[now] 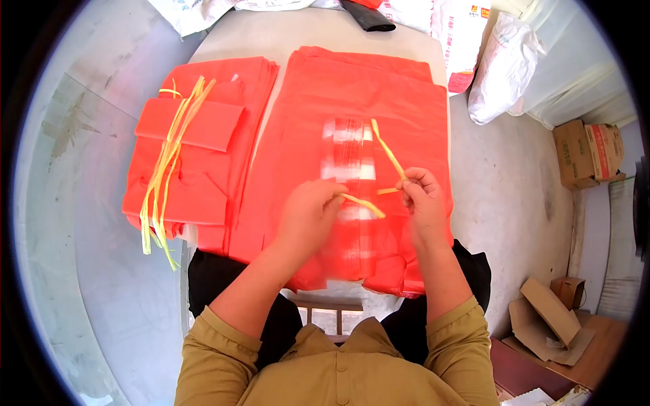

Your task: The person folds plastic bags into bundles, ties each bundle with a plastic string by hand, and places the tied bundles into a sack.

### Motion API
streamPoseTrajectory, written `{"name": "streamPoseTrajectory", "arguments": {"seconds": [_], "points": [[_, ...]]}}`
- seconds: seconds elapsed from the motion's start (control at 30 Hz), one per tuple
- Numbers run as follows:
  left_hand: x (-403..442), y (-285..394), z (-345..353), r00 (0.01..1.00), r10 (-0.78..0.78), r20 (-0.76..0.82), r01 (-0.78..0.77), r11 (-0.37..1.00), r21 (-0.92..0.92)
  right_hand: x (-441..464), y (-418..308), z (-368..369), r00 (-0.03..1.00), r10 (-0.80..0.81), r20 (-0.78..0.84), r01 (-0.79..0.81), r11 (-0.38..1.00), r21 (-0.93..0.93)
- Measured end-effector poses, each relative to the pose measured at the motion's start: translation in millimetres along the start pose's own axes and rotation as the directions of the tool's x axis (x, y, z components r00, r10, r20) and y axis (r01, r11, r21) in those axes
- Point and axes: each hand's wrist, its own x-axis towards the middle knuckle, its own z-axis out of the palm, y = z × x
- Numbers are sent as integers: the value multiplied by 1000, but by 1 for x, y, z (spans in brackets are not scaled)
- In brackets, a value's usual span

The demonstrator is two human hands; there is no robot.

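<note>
My left hand (313, 208) is closed in a pinch on a yellow strip (364, 204), whose free end points right. My right hand (422, 197) pinches a yellow strip (387, 150) that slants up and left, with a short bit sticking out below. I cannot tell whether both hands hold the same strip. Both hands are over a stack of red plastic bags (365, 81). Between them is a blurred red section with white printed patches (349, 169). On the left, a bundle of yellow strips (169, 152) lies across folded red bags (237, 81).
The table (223, 42) carries both red stacks. A dark rolled item (369, 17) and white printed sacks (462, 34) are at its far edge. Another white sack (504, 68) stands right of it. Cardboard boxes (575, 155) and an opened carton (548, 325) are farther right.
</note>
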Motion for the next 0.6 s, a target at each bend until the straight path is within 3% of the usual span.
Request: {"name": "streamPoseTrajectory", "arguments": {"seconds": [0.1, 0.2, 0.3, 0.43, 0.53, 0.6], "points": [[1, 0, 2, 1000, 7, -2, -7, 1000, 1, -2, -2, -5, 998, -40, -46, 42, 998, 50], [3, 0, 1, 1000, 12, 26, -13, 1000, 9, -8, -4, 7, 985, -170, 5, 169, 978, -121], [5, 0, 3, 996, 90, -2, -90, 996, 30, -4, 12, 8, 907, -325, 269, 414, 803, -427], [5, 6, 2, 989, 149, -14, -149, 989, -1, -12, 17, 25, 884, -297, 360, 431, 817, -383], [4, 18, 0, 999, 37, -15, -39, 975, -217, -14, 16, 32, 883, -295, 366, 435, 809, -395], [3, 22, -5, 997, -47, 67, 64, 960, -271, -13, 21, 33, 881, -298, 366, 442, 794, -418]]}}
